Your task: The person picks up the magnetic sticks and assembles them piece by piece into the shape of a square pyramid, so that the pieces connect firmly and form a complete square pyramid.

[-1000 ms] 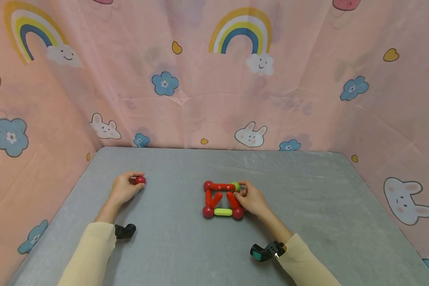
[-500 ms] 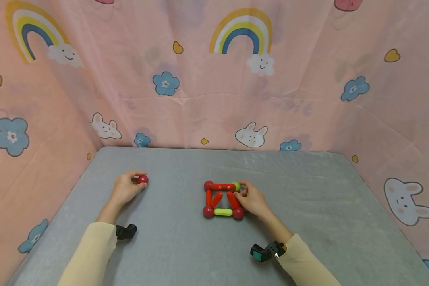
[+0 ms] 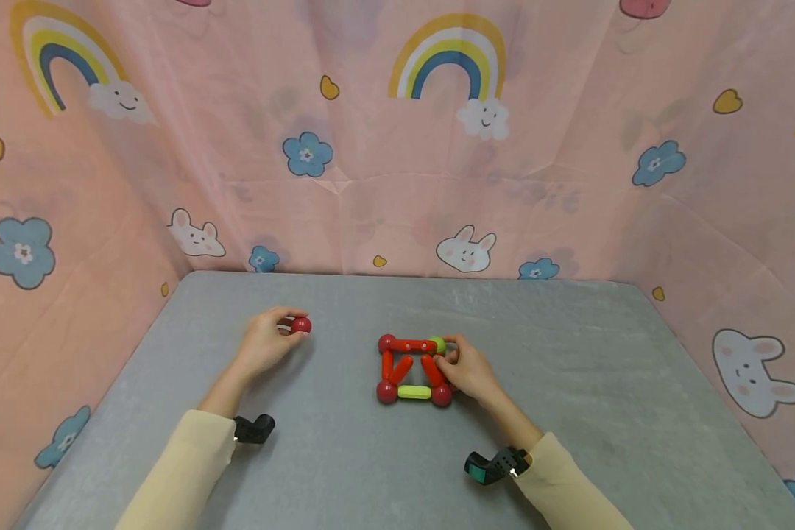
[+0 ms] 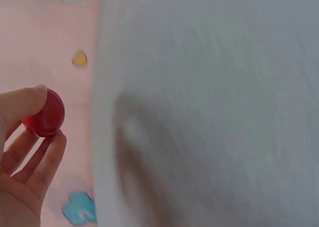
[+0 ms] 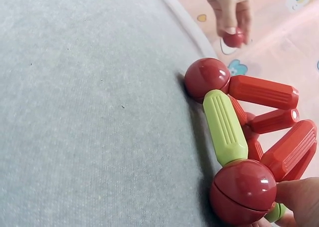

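Note:
My left hand pinches a loose red ball between thumb and fingertips, above the left part of the table. In the left wrist view the red ball shows a seam line. Near the table's middle is a ball-and-stick toy structure: a four-sided base with red balls at three corners and a green ball at the far right. Red sticks and one yellow-green stick join the corners, and two red sticks lean upward with free ends. My right hand holds the structure's right side; its fingertips are partly hidden.
The grey table spreads around both hands. A pink printed cloth rises along its back and both sides. Black straps with small devices sit on both wrists, beside cream sleeves.
My left hand has moved right and slightly away from me with the red ball, closer to the structure. The right hand and the structure have stayed in place.

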`<state>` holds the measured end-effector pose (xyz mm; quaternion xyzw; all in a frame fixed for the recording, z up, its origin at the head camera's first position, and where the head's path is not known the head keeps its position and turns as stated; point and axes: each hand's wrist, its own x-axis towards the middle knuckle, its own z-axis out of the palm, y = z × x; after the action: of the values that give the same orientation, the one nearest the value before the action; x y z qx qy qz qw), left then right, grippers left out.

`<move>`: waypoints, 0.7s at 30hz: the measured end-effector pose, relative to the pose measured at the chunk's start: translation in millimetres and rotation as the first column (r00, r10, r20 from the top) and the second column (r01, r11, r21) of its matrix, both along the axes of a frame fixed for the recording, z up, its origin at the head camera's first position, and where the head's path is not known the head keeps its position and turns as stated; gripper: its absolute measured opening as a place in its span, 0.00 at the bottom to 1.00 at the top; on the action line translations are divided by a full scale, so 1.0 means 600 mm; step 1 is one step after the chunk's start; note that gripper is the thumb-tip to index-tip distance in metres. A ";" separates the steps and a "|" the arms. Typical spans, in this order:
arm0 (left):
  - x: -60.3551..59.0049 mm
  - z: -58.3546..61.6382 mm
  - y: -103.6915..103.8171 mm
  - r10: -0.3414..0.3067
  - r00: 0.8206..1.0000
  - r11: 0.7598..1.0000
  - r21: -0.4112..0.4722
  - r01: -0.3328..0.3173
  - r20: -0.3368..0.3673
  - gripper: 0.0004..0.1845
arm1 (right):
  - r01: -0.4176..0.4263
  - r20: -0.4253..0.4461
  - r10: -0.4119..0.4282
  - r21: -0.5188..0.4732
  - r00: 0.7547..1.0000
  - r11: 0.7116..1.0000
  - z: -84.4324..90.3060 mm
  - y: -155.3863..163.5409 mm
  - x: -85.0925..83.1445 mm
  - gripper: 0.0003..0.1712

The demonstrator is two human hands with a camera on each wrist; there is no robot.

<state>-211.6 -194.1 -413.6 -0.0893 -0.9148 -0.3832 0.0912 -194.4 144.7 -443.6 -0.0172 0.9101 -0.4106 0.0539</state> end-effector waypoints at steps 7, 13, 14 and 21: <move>0.002 0.024 0.056 -0.091 0.995 0.994 0.053 0.093 -0.037 0.19 | -0.005 -0.015 0.006 0.011 1.000 1.000 -0.001 0.001 0.000 0.26; 0.003 0.031 0.097 -0.162 0.984 0.984 0.061 0.167 -0.077 0.18 | -0.004 -0.019 0.004 0.009 1.000 1.000 0.000 0.000 0.000 0.26; 0.004 0.032 0.103 -0.173 0.982 0.982 0.061 0.178 -0.081 0.18 | -0.004 -0.019 0.004 0.009 1.000 1.000 0.000 0.000 0.000 0.25; 0.007 0.035 0.145 -0.237 0.966 0.968 0.064 0.245 -0.104 0.16 | 0.001 -0.025 -0.001 0.013 1.000 1.000 -0.001 0.000 0.000 0.25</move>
<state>-207.4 -107.0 -392.6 -0.2146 -0.8765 -0.4213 0.0909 -194.3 144.5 -444.0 -0.0214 0.9134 -0.4043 0.0426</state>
